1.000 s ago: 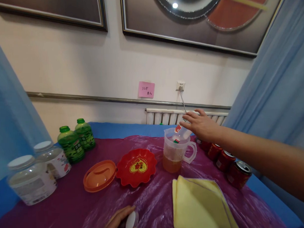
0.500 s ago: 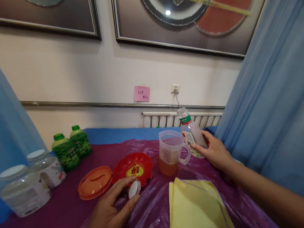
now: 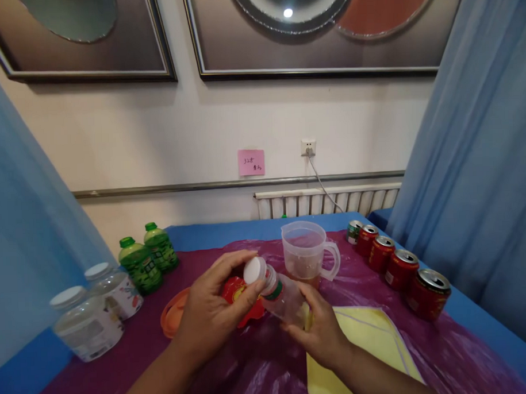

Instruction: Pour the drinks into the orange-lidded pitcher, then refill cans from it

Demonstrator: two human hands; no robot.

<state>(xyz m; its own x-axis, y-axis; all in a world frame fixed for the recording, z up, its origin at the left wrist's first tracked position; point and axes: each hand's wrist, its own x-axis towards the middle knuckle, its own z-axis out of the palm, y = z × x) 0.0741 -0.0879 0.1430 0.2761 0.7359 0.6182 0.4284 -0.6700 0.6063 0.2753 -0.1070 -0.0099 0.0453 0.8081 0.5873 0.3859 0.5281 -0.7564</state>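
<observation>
Bottle (image 3: 289,304) is tilting in front of the jug (image 3: 303,259), having moved from beside its handle, so its mouth is now meeting one white cap (image 3: 253,270). The left hand (image 3: 210,305), half-curled, is pinching the cap; the right hand (image 3: 324,333) is gripping the bottle. Five cans (image 3: 401,270), two green bottles (image 3: 139,269) and two jars (image 3: 87,326) are standing around.

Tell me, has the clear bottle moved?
Yes. The clear bottle was right of the jug; now it's nearer you, in front and a bit left of it.
</observation>
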